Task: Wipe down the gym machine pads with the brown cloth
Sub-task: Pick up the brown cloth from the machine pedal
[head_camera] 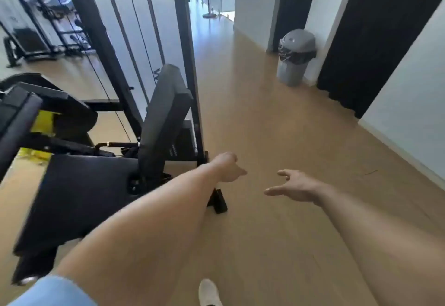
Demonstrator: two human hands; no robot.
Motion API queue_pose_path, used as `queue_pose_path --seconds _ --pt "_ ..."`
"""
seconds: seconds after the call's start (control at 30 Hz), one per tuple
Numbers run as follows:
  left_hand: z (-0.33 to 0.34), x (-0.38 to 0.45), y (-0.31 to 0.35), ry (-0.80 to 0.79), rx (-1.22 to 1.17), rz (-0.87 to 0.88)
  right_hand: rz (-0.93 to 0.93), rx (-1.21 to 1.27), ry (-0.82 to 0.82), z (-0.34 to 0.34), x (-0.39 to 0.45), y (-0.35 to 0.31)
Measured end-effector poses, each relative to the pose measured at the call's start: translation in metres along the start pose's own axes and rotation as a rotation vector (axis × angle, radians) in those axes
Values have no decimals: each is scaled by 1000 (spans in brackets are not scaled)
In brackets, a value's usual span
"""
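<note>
A black gym machine stands at the left, with a flat seat pad [79, 192] and an upright back pad [163, 117]. My left hand [228, 167] reaches forward just right of the seat, over the wooden floor, fingers loosely curled and holding nothing. My right hand [292, 185] is stretched out beside it, fingers spread and empty. No brown cloth shows anywhere in view.
A grey bin [295, 57] with a black liner stands against the white wall at the right. The machine's black foot [219, 201] juts onto the floor below my left hand. More gym equipment [31, 43] sits at the far left. My white shoe [208, 292] is at the bottom.
</note>
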State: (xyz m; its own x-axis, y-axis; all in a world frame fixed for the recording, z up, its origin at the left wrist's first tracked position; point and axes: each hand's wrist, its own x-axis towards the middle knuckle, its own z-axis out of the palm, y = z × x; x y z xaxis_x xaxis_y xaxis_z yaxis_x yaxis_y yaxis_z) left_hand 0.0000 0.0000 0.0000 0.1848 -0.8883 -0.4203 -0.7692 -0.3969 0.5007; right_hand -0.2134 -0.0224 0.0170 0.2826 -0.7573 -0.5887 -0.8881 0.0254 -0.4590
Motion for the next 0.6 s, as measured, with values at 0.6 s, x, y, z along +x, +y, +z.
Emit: queue_pose_path --seconds 0.6 --pt "97 235 -209 -188 -314 -524 43 278 -286 172 310 -71"
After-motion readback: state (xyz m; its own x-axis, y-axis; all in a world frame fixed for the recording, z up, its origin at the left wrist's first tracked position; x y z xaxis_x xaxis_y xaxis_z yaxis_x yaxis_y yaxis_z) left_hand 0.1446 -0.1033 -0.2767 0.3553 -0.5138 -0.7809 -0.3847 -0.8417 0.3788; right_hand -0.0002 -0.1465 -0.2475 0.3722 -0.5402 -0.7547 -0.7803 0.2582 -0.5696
